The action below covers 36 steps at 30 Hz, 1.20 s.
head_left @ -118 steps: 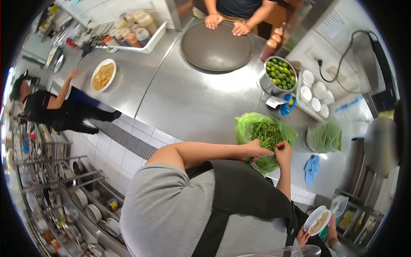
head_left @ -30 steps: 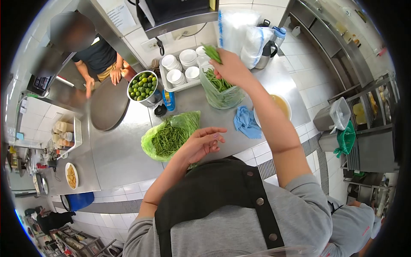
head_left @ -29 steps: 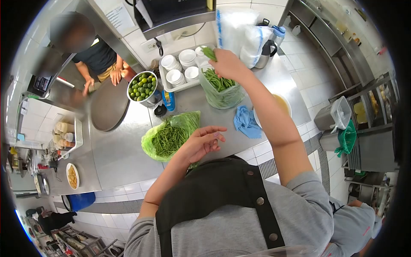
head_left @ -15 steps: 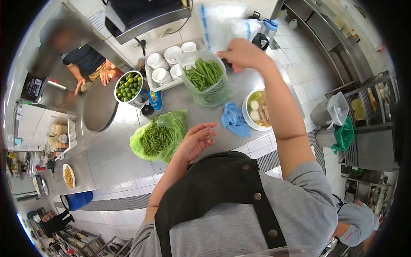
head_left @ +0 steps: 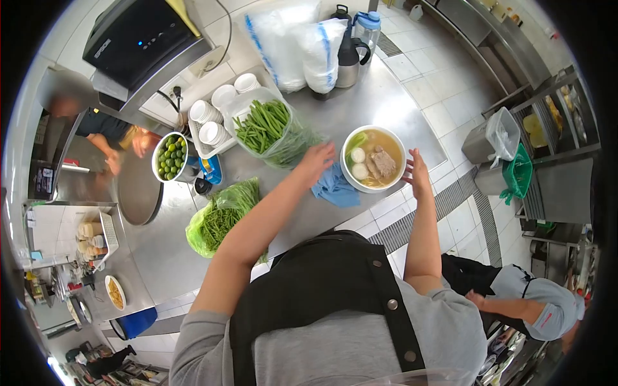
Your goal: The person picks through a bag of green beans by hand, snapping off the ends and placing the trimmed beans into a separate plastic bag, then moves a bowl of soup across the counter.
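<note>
Spreads the left hand (head_left: 318, 161) wide and empty, palm down, over the top edge of the blue cloth (head_left: 336, 192), just left of the bowl of soup (head_left: 376, 127). Holds the right hand (head_left: 417, 175) open as well, fingers raised, gripping nothing, close by the bowl's right rim. Brackets the bowl between both palms; cannot tell whether either hand touches the rim.

Has the bowl standing on the steel counter (head_left: 386, 96) near its front edge, filled with broth, pale balls, a piece of meat and some greens. Has the crumpled cloth lying against the bowl's lower left side.

Further left and back, near the left hand: a clear bag of green beans (head_left: 265, 125), mouth open. Toward the front edge, left of the forearm: a green bag (head_left: 222, 215) of thinner beans. Beyond these: a pot of limes (head_left: 170, 156), small white bowls (head_left: 212, 122) stacked beside it, a round dark tray (head_left: 138, 193). At the back: a dark jug (head_left: 349, 55) and white plastic sacks (head_left: 290, 42).

Shares the room with another person (head_left: 103, 125) at the tray's far side and a co-worker (head_left: 534, 302) low at right.
</note>
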Each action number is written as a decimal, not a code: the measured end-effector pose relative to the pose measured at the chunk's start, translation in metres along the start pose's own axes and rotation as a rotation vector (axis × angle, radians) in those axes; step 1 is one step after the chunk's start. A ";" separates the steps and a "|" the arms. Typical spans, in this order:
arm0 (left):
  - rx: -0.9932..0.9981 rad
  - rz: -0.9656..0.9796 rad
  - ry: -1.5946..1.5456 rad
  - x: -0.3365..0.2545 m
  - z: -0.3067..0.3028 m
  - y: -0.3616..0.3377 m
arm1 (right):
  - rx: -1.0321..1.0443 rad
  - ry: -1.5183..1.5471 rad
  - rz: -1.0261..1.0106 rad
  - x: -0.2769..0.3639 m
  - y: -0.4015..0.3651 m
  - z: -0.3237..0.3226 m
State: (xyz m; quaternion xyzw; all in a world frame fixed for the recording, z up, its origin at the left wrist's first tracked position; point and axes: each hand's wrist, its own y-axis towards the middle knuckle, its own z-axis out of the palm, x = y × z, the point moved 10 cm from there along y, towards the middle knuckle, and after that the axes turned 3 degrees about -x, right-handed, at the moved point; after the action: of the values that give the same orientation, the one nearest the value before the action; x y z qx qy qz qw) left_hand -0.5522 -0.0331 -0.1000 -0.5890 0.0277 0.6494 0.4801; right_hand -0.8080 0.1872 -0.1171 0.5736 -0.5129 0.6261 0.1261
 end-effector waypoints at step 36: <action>0.065 -0.020 -0.217 -0.023 -0.022 -0.150 | 0.227 -0.155 -0.545 0.142 -0.173 0.093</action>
State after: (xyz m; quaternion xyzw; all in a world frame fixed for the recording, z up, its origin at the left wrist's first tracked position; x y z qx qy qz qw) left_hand -0.4412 0.0209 -0.0094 -0.4996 -0.0091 0.7033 0.5056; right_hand -0.6680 0.1290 0.0723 0.7466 -0.2751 0.5769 0.1850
